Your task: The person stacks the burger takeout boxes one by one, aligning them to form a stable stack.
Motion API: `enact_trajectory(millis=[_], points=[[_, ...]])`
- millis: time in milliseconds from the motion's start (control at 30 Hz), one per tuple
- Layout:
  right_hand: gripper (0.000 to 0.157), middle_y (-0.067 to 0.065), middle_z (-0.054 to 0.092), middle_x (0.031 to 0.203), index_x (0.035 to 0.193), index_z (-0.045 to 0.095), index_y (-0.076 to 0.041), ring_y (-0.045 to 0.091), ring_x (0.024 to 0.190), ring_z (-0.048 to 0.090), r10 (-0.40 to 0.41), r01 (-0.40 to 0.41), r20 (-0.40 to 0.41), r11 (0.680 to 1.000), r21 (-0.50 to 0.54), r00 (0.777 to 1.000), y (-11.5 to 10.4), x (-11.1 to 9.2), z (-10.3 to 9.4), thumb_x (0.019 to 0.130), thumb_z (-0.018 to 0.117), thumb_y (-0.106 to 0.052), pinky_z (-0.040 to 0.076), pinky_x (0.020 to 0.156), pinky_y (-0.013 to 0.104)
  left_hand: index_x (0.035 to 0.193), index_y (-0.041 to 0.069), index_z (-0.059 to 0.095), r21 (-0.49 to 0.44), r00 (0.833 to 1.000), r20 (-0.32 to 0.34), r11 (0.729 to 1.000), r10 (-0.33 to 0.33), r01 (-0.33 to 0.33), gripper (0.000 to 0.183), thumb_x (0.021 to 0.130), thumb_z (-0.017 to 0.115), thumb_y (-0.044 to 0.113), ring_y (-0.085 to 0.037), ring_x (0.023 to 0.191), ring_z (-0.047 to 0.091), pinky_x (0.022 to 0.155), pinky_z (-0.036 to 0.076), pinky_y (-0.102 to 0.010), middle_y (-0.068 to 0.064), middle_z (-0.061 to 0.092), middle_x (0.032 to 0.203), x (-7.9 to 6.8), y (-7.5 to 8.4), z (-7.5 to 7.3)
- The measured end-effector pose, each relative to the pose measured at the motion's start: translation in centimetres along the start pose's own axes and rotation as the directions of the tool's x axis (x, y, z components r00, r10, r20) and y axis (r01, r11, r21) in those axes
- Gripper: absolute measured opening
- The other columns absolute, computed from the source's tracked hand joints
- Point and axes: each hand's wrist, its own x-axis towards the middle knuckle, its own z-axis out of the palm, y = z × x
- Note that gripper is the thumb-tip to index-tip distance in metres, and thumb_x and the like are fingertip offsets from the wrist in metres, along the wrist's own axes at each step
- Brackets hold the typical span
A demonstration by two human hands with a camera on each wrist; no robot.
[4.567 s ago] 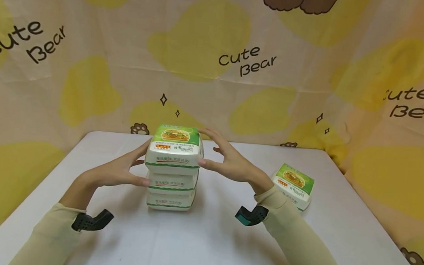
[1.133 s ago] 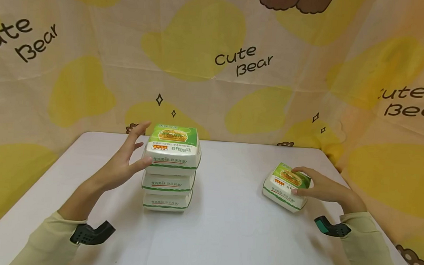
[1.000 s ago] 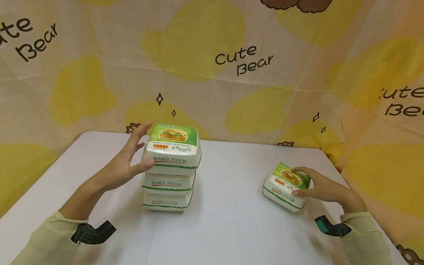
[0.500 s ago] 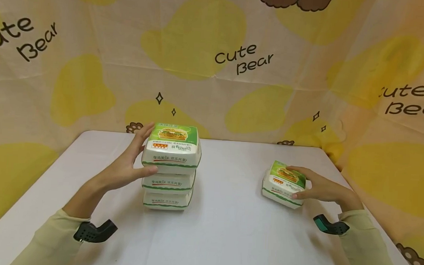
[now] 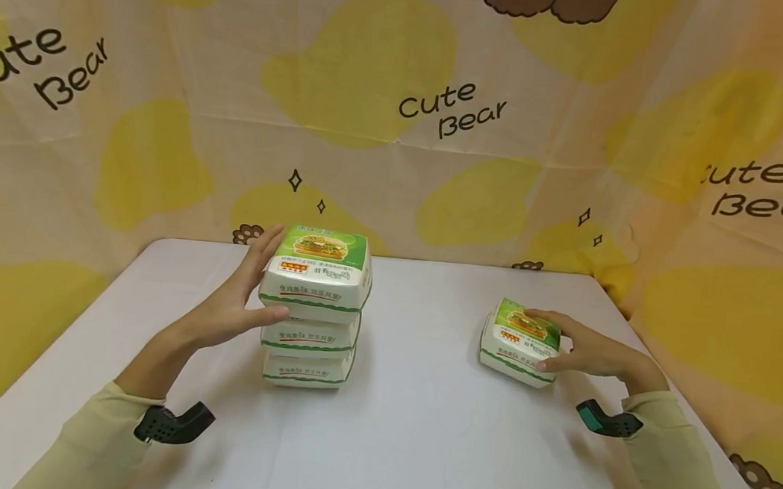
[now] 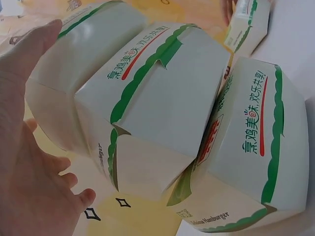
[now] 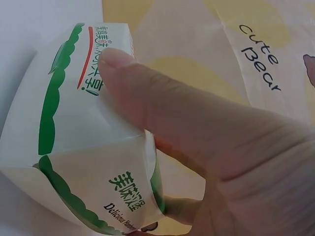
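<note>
A stack of three white-and-green hamburger boxes stands left of the middle of the table; the top box (image 5: 314, 292) sits slightly skewed over the middle box (image 5: 308, 337) and the bottom box (image 5: 306, 372). My left hand (image 5: 229, 306) holds the top box from its left side, thumb on the front, fingers toward the back; their contact there is partly hidden. My right hand (image 5: 590, 348) grips a fourth hamburger box (image 5: 509, 356) at the right, thumb on its front face and fingers over the far side. In the right wrist view that box (image 7: 74, 113) appears tilted beside the thumb.
The white table (image 5: 407, 425) spreads between the stack and the single box. A yellow patterned cloth (image 5: 362, 71) hangs behind and along the sides. Each wrist wears a black camera mount, on the left sleeve (image 5: 90, 435) and on the right sleeve (image 5: 681, 464).
My right hand has left the stack, reached the separate box and shifted it slightly left. My left hand moved up to the top box, which has turned a little.
</note>
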Motion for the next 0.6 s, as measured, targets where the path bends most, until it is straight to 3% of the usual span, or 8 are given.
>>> enact_trajectory(millis=[133, 367, 600], points=[[0.091, 0.033, 0.018, 0.161, 0.158, 0.028, -0.010, 0.059, 0.140, 0.024, -0.004, 0.005, -0.004, 1.000, 0.003, 1.000, 0.15, -0.02, 0.08, 0.085, 0.078, -0.029, 0.036, 0.097, 0.081, 0.160, 0.042, -0.005, -0.019, 1.000, 0.021, 1.000, 0.000, 0.001, 0.111, 0.086, 0.073, 0.016, -0.050, 0.152, 0.018, 0.106, 0.017, -0.086, -0.005, 0.001, 0.172, 0.08, -0.01, 0.04], [0.093, 0.034, 0.016, 0.161, 0.158, 0.026, -0.009, 0.059, 0.141, 0.022, -0.003, 0.003, -0.004, 1.000, 0.010, 1.000, 0.27, 0.03, 0.14, 0.084, 0.079, -0.029, 0.029, 0.100, 0.084, 0.161, 0.041, -0.004, -0.019, 1.000, 0.011, 1.000, 0.000, 0.000, 0.108, 0.086, 0.071, 0.018, -0.058, 0.146, 0.023, 0.104, 0.022, -0.086, -0.011, 0.002, 0.172, 0.13, -0.33, 0.14], [0.094, 0.034, 0.016, 0.161, 0.158, 0.026, -0.010, 0.060, 0.141, 0.021, -0.009, 0.009, -0.001, 1.000, 0.011, 1.000, 0.06, 0.11, 0.14, 0.084, 0.079, -0.030, 0.027, 0.100, 0.085, 0.160, 0.042, -0.010, -0.076, 0.999, 0.038, 0.997, 0.000, 0.003, 0.108, 0.089, 0.068, 0.017, -0.052, 0.146, 0.027, 0.107, 0.024, -0.083, -0.016, 0.005, 0.170, 0.23, -0.82, 0.09]])
